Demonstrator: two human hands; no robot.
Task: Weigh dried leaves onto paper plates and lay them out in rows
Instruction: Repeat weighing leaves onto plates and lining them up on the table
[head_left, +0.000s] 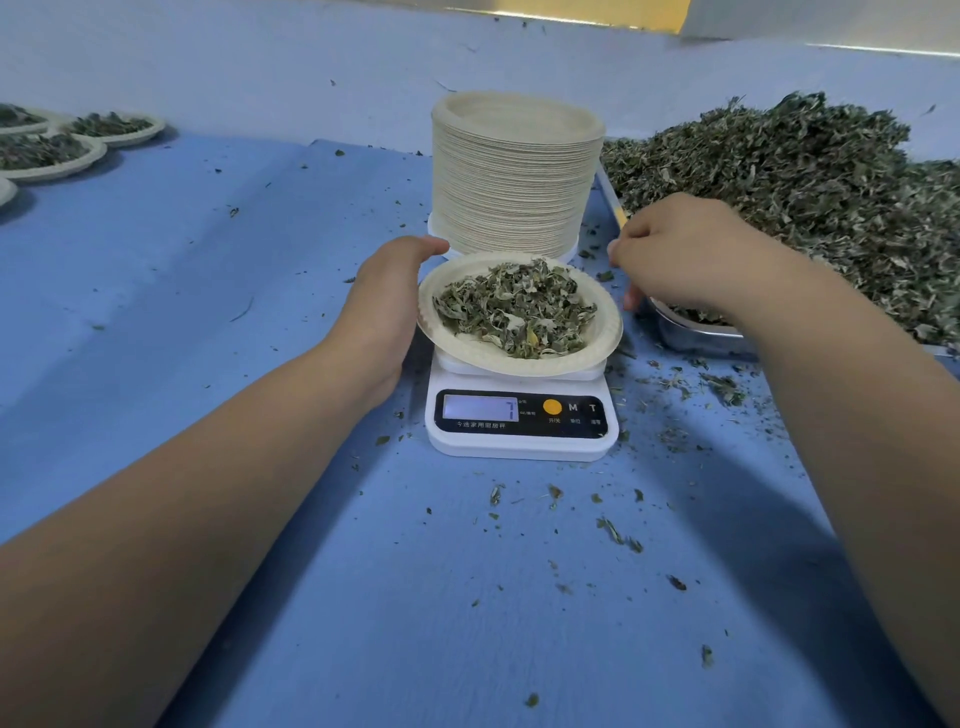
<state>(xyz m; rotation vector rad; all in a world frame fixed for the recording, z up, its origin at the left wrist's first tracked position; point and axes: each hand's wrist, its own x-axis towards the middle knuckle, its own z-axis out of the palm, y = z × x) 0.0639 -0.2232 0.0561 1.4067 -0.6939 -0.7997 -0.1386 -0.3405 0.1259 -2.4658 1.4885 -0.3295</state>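
A paper plate (605, 340) holding a heap of dried leaves (514, 309) sits tilted on a white digital scale (519, 441) at the centre. My left hand (387, 301) curls round the plate's left rim. My right hand (680, 254) hovers just right of the plate with its fingers curled; whether it pinches any leaves is hidden. A tall stack of empty paper plates (514, 176) stands right behind the scale. A big pile of dried leaves (810, 197) lies to the right.
A metal tray (696, 335) edge shows under my right wrist below the pile. Three filled plates (117, 127) lie at the far left. Leaf crumbs (618, 535) are scattered over the blue table cover (208, 312) around the scale.
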